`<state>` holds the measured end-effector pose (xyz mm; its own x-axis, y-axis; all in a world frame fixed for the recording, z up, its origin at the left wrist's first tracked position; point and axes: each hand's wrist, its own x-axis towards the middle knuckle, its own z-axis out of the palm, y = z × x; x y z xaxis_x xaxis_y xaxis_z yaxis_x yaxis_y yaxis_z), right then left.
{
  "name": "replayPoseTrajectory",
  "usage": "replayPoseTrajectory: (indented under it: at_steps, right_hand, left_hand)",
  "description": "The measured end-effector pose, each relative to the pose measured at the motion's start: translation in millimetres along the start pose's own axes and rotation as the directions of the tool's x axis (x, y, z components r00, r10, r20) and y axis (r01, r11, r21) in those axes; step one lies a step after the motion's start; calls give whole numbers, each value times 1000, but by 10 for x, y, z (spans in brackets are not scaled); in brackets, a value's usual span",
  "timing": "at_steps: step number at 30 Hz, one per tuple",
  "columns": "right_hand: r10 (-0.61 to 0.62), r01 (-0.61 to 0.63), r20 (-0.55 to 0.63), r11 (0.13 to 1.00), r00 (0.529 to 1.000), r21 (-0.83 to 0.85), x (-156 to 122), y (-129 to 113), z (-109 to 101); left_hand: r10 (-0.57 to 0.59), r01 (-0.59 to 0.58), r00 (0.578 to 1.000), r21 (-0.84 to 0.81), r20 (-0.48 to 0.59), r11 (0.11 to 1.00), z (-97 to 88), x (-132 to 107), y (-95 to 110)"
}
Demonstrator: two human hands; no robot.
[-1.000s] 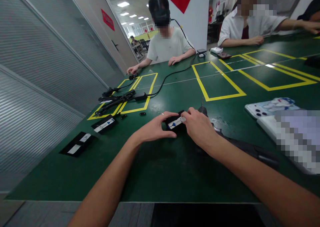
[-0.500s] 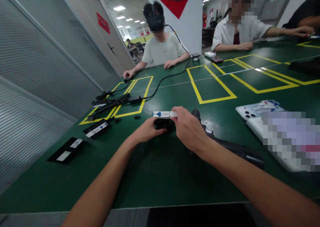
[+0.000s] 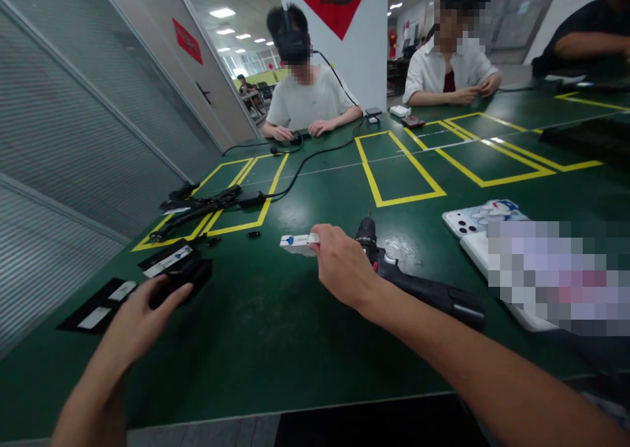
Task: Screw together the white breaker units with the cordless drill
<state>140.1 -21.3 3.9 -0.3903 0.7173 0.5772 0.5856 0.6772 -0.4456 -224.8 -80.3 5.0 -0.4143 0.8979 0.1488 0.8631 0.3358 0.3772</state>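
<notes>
My left hand point(image 3: 140, 316) is closed round a dark black part point(image 3: 199, 275), whose exact kind I cannot make out. It hovers over the left side of the table, close to two black flat pieces with white strips, the nearer flat piece point(image 3: 73, 317) and the farther flat piece point(image 3: 147, 261). Between the thumb and fingers of my right hand point(image 3: 344, 266) is a thin white box-like piece point(image 3: 296, 243) with a blue mark on its edge. Just right of that hand, a black cordless drill point(image 3: 438, 294) lies on the table, its bit pointing away from me.
Small black parts point(image 3: 252, 235) lie beyond my hands on the green table point(image 3: 256, 361). A black cabled device point(image 3: 216, 204) rests across yellow tape outlines at the far left. To the right is a phone point(image 3: 465, 227) beside a larger white object, partly blurred. Other people sit opposite.
My hands have moved apart. The left carried the black part away to the left, while the right kept the white piece near the middle. Opposite, a person's hands have come together.
</notes>
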Motion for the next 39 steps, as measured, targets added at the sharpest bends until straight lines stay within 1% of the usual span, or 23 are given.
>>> replayPoseTrajectory:
  at_steps: [2, 4, 6, 7, 9, 10, 11, 12, 14, 15, 16, 17, 19, 21, 23, 25, 26, 28, 30, 32, 34, 36, 39]
  right_hand:
    - [-17, 17, 34, 1000, 999, -9, -17, 3, 22]
    - [-22, 24, 66, 999, 998, -23, -30, 8, 28]
    - [-17, 19, 91, 999, 996, -27, -34, 13, 23]
    - [-20, 22, 100, 1000, 995, -17, -32, 15, 17]
    - [-49, 47, 126, 999, 991, 16, -26, 14, 1]
    - [-78, 74, 144, 997, 986, 35, -22, 11, -9]
    - [-118, 110, 168, 992, 979, 55, -19, 6, -19]
    - [-162, 150, 192, 986, 968, 75, -17, 1, -29]
    - [-244, 224, 233, 968, 941, 110, -17, -9, -43]
    - [-281, 256, 242, 958, 929, 128, -20, -12, -45]
    - [-314, 284, 241, 947, 918, 150, -23, -14, -44]
    - [-340, 306, 233, 937, 911, 171, -27, -14, -40]
    - [-370, 329, 216, 922, 903, 205, -33, -12, -26]
    - [-355, 311, 198, 924, 914, 224, -35, -11, -11]
    - [-287, 248, 165, 944, 944, 219, -33, -14, 1]
    - [-215, 185, 140, 962, 967, 201, -31, -18, 6]
    - [-195, 168, 144, 969, 970, 182, -32, -21, 7]
    - [-186, 162, 174, 976, 967, 144, -36, -23, 4]
    - [-184, 162, 203, 979, 962, 121, -43, -25, -4]
    - [-176, 155, 208, 981, 962, 114, -51, -28, -16]
    - [-174, 152, 210, 982, 962, 115, -55, -35, -30]
    - [-170, 148, 212, 982, 962, 115, -56, -43, -43]
    - [-162, 142, 217, 984, 963, 103, -49, -48, -54]
  left_hand:
    - [-10, 22, 995, -110, 102, 994, 113, -69, -135]
    - [-37, 60, 989, -164, 141, 985, 206, -85, -184]
    - [-66, 85, 992, -178, 111, 980, 232, -73, -175]
    - [-72, 82, 995, -165, 71, 983, 215, -74, -148]
    - [-40, 35, 998, -109, -43, 993, 140, -123, -29]
    - [-6, -2, 995, -78, -95, 997, 94, -177, 71]
    - [42, -53, 991, -85, -129, 995, 51, -250, 201]
    - [89, -107, 988, -143, -126, 984, 18, -337, 358]
    - [232, -238, 971, -284, -56, 929, 5, -524, 727]
    - [315, -305, 949, -320, -23, 897, 30, -607, 920]
    - [392, -359, 919, -326, 40, 875, 74, -676, 1105]
    - [440, -391, 892, -312, 101, 866, 133, -728, 1270]
    - [492, -425, 851, -308, 183, 851, 268, -778, 1516]
    - [486, -418, 854, -312, 186, 853, 366, -776, 1620]
    - [437, -392, 892, -282, 119, 876, 373, -740, 1579]
    - [327, -326, 944, -205, -32, 923, 280, -680, 1410]
    - [250, -270, 958, -156, -138, 950, 206, -644, 1288]
    - [115, -135, 941, -43, -319, 990, 38, -562, 998]
    - [38, -7, 905, 75, -424, 997, -115, -484, 702]
    - [43, 30, 906, 166, -421, 986, -218, -418, 459]
    - [56, 30, 913, 205, -404, 978, -268, -363, 304]
    - [60, 19, 923, 200, -381, 980, -278, -315, 231]
    - [41, 22, 944, 185, -327, 982, -264, -257, 211]
